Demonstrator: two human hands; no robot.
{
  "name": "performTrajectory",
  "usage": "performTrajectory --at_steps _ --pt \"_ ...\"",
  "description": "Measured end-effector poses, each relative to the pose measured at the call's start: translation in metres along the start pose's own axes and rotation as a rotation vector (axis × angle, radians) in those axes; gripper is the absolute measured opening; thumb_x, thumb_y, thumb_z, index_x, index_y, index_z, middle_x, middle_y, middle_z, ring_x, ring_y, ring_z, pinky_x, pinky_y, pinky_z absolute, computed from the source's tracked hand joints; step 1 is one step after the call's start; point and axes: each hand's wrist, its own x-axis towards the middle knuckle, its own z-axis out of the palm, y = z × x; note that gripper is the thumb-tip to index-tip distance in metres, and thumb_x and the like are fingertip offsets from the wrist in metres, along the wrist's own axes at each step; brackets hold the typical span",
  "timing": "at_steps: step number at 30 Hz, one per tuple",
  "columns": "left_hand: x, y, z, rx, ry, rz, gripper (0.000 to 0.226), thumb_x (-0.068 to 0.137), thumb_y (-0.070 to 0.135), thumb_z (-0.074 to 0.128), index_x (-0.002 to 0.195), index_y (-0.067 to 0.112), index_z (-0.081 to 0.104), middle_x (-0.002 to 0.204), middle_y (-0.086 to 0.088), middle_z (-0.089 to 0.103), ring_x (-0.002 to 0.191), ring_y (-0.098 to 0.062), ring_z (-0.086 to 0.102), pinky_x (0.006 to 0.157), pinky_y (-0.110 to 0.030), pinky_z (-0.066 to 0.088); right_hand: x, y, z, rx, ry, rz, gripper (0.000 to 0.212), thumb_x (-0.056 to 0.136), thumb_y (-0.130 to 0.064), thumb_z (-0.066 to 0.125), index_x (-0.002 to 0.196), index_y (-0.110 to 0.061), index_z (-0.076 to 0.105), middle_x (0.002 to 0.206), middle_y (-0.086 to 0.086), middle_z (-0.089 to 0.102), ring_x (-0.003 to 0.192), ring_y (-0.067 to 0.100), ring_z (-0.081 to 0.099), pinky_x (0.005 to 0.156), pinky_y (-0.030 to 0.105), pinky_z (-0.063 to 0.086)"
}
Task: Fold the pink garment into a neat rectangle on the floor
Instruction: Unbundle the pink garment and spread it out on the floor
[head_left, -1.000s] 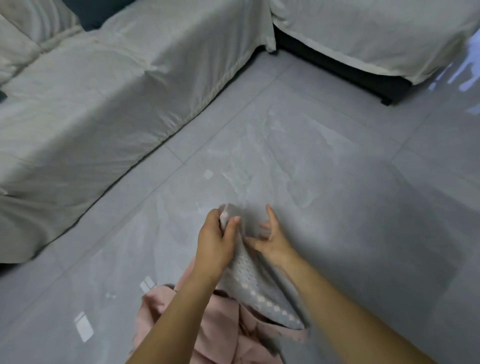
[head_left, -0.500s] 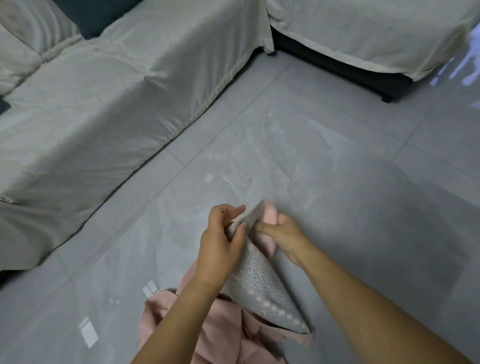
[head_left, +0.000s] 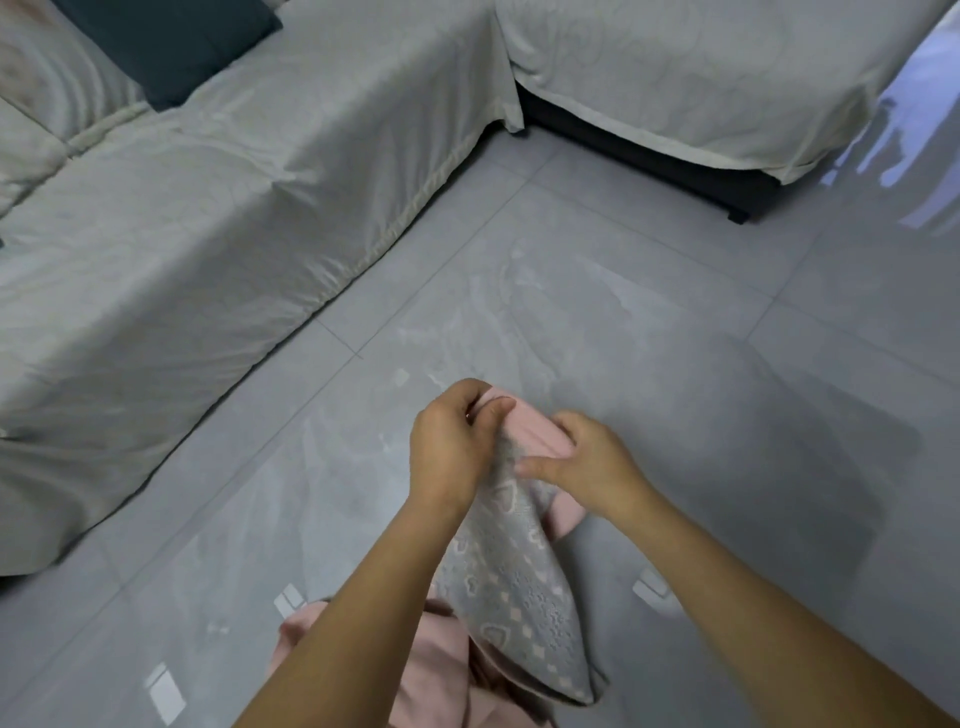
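The pink garment (head_left: 530, 431) has a grey panel patterned with small hearts and squares (head_left: 511, 566). I hold it up above the grey tiled floor (head_left: 675, 415). My left hand (head_left: 449, 447) pinches its top corner between thumb and fingers. My right hand (head_left: 587, 460) grips the pink top edge a little to the right, thumb pointing left across the cloth. The rest of the garment hangs down between my forearms and bunches in a pink heap (head_left: 436, 670) at the bottom of the view, partly hidden by my left arm.
A sofa under a pale wrinkled cover (head_left: 182, 249) runs along the left, with a dark cushion (head_left: 166, 41) on it. A second covered seat (head_left: 701, 67) on a dark base (head_left: 675, 166) stands at the back. Bare floor tiles lie ahead and to the right.
My hands have drawn apart along the garment's top edge, exposing more of the pink fabric between them. The right hand went from open fingers to a grip on the edge.
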Motion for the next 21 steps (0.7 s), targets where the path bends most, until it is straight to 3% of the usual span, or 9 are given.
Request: performTrajectory --at_steps 2,5,8,11,12,13,15,19,21 --pt "-0.002 0.007 -0.004 -0.042 0.005 0.007 0.006 0.083 0.026 0.066 0.079 0.022 0.068 0.072 0.010 0.067 0.071 -0.010 0.061 0.069 -0.036 0.052 -0.008 0.012 -0.012 -0.264 -0.156 0.077 0.034 0.066 -0.037 0.082 0.070 -0.015 0.057 0.070 0.000 0.058 0.067 0.020 0.056 0.056 0.027 0.040" --pt "-0.004 0.011 -0.006 -0.072 -0.017 0.021 0.006 0.084 0.027 0.066 0.079 0.026 0.069 0.076 0.014 0.069 0.076 -0.006 0.063 0.073 -0.033 0.053 -0.020 0.030 -0.031 -0.418 -0.262 0.140 0.044 0.073 -0.034 0.077 0.052 -0.020 0.041 0.053 -0.006 0.041 0.052 0.013 0.041 0.046 0.023 0.027" --pt "-0.001 0.012 -0.005 -0.197 -0.019 0.039 0.009 0.085 0.018 0.064 0.085 0.025 0.071 0.084 0.012 0.071 0.083 -0.008 0.065 0.080 -0.033 0.053 -0.028 0.041 -0.052 -0.190 -0.097 0.033 0.043 0.079 -0.024 0.073 0.050 -0.019 0.042 0.048 -0.009 0.036 0.047 0.005 0.032 0.049 0.025 0.026" --pt "0.000 0.014 -0.002 -0.301 -0.090 0.093 0.028 0.086 0.008 0.062 0.113 0.016 0.065 0.107 -0.001 0.070 0.102 -0.012 0.064 0.093 -0.029 0.050 -0.033 0.033 -0.076 0.022 0.165 -0.080 0.022 0.084 -0.014 0.066 0.063 -0.011 0.059 0.056 -0.008 0.048 0.054 0.002 0.040 0.054 0.024 0.033" --pt "-0.001 0.016 0.001 -0.308 -0.114 0.104 0.036 0.087 0.007 0.061 0.122 0.016 0.059 0.104 -0.004 0.070 0.097 -0.012 0.065 0.089 -0.028 0.052 -0.033 0.029 -0.082 0.031 0.198 -0.111 0.019 0.084 -0.015 0.067 0.070 -0.005 0.062 0.060 -0.002 0.051 0.057 0.004 0.042 0.056 0.025 0.034" --pt "-0.002 0.019 0.005 -0.310 -0.134 0.112 0.044 0.087 0.007 0.061 0.128 0.018 0.053 0.088 -0.004 0.071 0.080 -0.011 0.067 0.075 -0.026 0.054 -0.033 0.025 -0.088 0.018 0.207 -0.138 0.021 0.084 -0.018 0.068 0.073 -0.001 0.062 0.062 0.003 0.051 0.058 0.007 0.044 0.057 0.027 0.034" --pt "-0.004 0.025 0.014 -0.303 -0.172 0.128 0.055 0.087 0.006 0.061 0.136 0.021 0.042 0.056 0.002 0.050 0.048 -0.007 0.048 0.051 -0.018 0.042 -0.032 0.021 -0.096 -0.041 0.202 -0.166 0.029 0.081 -0.023 0.070 0.071 0.002 0.059 0.060 0.007 0.049 0.058 0.011 0.043 0.056 0.030 0.032" --pt "-0.002 0.031 0.031 -0.264 -0.206 0.180 0.054 0.087 0.004 0.059 0.135 0.022 0.043 0.054 0.004 0.035 0.047 -0.005 0.035 0.050 -0.014 0.034 -0.031 0.019 -0.108 -0.086 0.213 -0.163 0.020 0.074 -0.026 0.076 0.062 -0.016 0.064 0.055 -0.003 0.055 0.055 0.008 0.046 0.057 0.027 0.035" --pt "0.003 0.034 0.033 -0.275 -0.201 0.196 0.046 0.089 0.006 0.057 0.129 0.027 0.049 0.061 0.001 0.048 0.055 -0.005 0.043 0.058 -0.016 0.039 -0.030 0.025 -0.118 -0.162 0.176 -0.121 0.024 0.069 -0.030 0.080 0.061 -0.017 0.061 0.056 -0.004 0.053 0.056 0.011 0.045 0.057 0.028 0.033"
